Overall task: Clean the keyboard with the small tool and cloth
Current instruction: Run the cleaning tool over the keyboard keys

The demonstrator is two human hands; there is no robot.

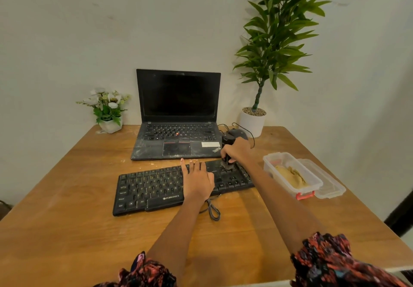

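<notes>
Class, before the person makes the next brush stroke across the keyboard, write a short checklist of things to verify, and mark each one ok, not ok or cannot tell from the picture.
1. Keyboard steadied: left hand lies flat on the keys. Ok.
2. Tool gripped: right hand holds the small tool upright. Ok.
3. Bristles on the keys: brush end meets the keyboard's right section. Ok.
4. Cloth within reach: it lies in the open plastic container right of the keyboard. Ok.
5. Keyboard cable out of the stroke's way: looped on the table in front. Ok.
6. Dust left between keys: cannot tell.
</notes>
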